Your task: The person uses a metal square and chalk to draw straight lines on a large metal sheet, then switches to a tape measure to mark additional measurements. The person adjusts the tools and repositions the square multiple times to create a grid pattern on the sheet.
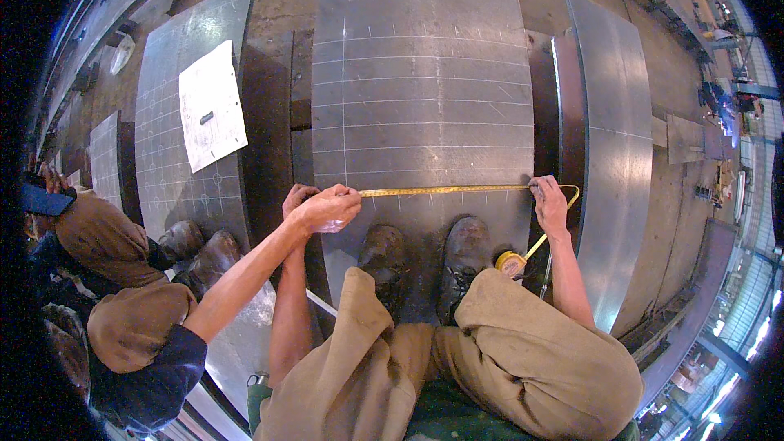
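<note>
A yellow tape measure blade (445, 191) lies straight across a large steel plate (425, 114) marked with white lines. My right hand (550, 198) pinches the blade near the plate's right edge. Beyond my fingers the blade loops back to its round yellow case (511, 264), beside my right boot. At the plate's left edge, my left hand (299, 196) has its fingers curled and is partly behind a co-worker's hand (333, 207); what it grips is hidden. That co-worker's hand is closed at the blade's left end, with something pale below it.
A white sheet (212, 106) with a small dark object (207, 117) on it lies on a line-marked plate (155, 114) at left. Another steel plate (612, 131) stands at right. My boots (382, 257) rest on the middle plate. A co-worker's knees (139, 318) are close at left.
</note>
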`<state>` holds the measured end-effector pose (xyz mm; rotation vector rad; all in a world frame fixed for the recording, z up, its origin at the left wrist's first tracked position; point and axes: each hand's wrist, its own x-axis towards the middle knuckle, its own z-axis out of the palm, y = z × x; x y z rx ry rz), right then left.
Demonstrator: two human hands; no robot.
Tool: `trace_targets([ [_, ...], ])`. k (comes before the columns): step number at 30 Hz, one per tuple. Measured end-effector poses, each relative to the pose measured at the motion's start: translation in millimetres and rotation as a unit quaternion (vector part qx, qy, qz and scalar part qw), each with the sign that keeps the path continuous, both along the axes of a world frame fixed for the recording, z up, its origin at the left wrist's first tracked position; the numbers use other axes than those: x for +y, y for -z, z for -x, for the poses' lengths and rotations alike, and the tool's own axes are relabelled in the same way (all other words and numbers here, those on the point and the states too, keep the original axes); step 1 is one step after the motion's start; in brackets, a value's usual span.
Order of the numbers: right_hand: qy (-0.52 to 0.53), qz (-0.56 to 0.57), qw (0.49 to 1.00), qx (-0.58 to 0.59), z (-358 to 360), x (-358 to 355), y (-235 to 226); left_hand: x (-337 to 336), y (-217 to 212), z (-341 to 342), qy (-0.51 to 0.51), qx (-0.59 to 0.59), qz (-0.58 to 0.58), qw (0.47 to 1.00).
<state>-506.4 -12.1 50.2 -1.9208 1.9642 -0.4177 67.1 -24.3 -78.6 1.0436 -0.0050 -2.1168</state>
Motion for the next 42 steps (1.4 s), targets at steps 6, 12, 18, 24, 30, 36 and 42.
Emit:
trace_targets([
  [6, -0.013, 0.002, 1.000, 0.010, -2.8, -1.4, -3.0, -0.6, -2.1, -0.9, 0.003, -0.007, 0.003, 1.000],
  [12, -0.003, -0.007, 1.000, -0.001, -2.4, 0.2, -2.8, -3.9, -8.0, 1.8, 0.003, -0.012, 0.009, 1.000],
  [18, -0.009, -0.004, 1.000, 0.001, -0.9, -0.4, 1.2, -0.6, -8.7, 1.5, -0.005, -0.019, 0.015, 1.000],
  [24, -0.024, 0.027, 0.999, 0.026, 2.7, 2.9, 0.5, 0.8, -9.0, 5.7, -0.008, -0.034, 0.029, 0.999],
  [30, -0.011, 0.023, 0.999, 0.021, 1.0, 3.0, -2.7, 7.4, -3.2, 12.6, 0.016, -0.191, 0.117, 0.975],
  [36, -0.032, 0.030, 0.999, -0.011, -16.8, -7.9, 4.8, 30.4, -16.0, -5.9, 0.068, -0.632, 0.312, 0.707],
  [42, -0.011, 0.008, 1.000, 0.013, 3.0, 2.8, -0.8, 3.4, -70.7, 27.5, 0.067, -0.646, 0.342, 0.680],
])
